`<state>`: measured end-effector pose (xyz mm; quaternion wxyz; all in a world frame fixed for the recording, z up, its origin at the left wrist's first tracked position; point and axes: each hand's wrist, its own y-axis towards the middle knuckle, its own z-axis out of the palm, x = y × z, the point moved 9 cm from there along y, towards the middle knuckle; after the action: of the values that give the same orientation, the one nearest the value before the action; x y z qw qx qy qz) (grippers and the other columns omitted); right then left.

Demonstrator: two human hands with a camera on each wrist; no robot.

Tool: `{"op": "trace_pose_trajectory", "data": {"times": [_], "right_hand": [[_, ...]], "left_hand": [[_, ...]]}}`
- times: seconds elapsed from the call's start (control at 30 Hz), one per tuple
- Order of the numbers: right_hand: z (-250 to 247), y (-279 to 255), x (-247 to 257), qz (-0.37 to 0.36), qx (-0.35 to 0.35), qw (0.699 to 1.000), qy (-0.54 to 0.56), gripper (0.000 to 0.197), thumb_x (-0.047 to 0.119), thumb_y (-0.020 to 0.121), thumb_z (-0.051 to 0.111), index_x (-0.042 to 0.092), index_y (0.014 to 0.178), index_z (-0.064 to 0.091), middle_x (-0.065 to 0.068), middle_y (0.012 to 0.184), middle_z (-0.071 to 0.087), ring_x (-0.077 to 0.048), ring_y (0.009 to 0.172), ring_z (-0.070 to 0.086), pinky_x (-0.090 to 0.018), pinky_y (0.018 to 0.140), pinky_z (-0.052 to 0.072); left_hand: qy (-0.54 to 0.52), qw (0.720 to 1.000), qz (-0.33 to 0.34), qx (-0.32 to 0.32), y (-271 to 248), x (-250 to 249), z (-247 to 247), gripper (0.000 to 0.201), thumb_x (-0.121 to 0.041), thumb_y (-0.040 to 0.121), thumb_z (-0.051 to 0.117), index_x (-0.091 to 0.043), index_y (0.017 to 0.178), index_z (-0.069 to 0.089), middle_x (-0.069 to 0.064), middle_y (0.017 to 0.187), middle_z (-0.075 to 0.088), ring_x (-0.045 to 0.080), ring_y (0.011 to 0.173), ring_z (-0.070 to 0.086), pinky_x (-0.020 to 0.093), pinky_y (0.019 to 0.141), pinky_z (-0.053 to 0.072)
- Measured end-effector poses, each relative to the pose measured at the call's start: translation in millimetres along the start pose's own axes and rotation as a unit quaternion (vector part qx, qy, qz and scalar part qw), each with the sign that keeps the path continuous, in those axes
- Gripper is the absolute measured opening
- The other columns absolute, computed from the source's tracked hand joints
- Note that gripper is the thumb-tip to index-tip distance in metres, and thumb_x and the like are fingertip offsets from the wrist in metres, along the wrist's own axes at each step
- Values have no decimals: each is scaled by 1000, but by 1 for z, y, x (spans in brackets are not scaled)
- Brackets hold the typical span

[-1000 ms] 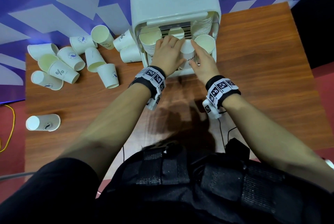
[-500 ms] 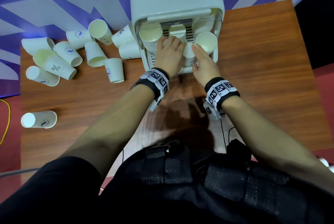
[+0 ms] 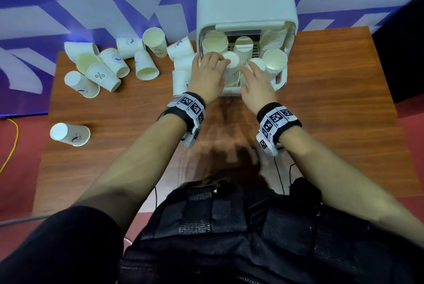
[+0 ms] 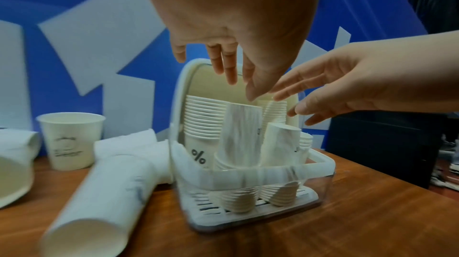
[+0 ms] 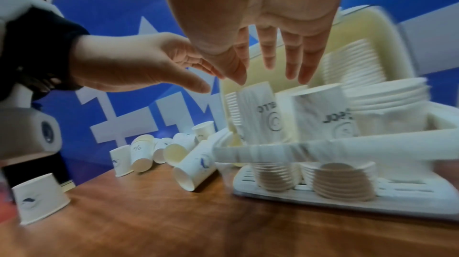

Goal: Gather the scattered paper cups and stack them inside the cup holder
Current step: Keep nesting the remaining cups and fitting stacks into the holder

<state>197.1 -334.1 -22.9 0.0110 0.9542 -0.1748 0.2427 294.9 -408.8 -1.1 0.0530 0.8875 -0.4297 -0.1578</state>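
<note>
Cup holder (image 3: 246,6) sits at the table's (image 3: 344,91) back edge, w/ bare wood on its right. Left hand (image 3: 207,75) & right hand (image 3: 258,86) hover over the upside-down cups (image 4: 244,131) inside — fingers spread, holding nothing. Loose cups (image 3: 110,70) lie left of it. Wrist views show stacks' bottoms (image 5: 344,181) — head view doesn't.

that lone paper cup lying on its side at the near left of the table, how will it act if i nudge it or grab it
The lone cup lies on its side on the table, so a nudge would probably roll it in a curve. It looks thin, empty paper: likely very light, and apt to crumple under a firm squeeze.
</note>
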Motion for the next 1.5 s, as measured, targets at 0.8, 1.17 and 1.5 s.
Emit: {"op": "trace_pose_trajectory", "data": {"times": [0.8,1.17,1.5], "right_hand": [[187,-27,322,-223,196,954,38,46,9,94,43,18,140,44,-8,153,28,-24,141,21,-38,115,21],[273,-24,408,-217,250,944,16,51,10,92,48,16,142,39,-10,147,36,-28,136,29,-36,112,24],[322,-7,420,-181,292,938,-45,54,17,94,50,16,145,32,-9,148,34,-30,134,31,-40,110,30]], "left_hand": [[42,949,-308,53,-284,291,-110,50,-15,85,54,-16,135,49,9,132,46,30,132,32,55,114,14],[-16,930,-352,107,-354,380,-103,58,-33,88,60,-20,141,40,5,139,41,31,129,36,50,112,15],[-73,921,-334,185,-348,417,-69,68,-31,82,66,-21,142,35,7,135,44,31,127,41,52,112,20]]}}
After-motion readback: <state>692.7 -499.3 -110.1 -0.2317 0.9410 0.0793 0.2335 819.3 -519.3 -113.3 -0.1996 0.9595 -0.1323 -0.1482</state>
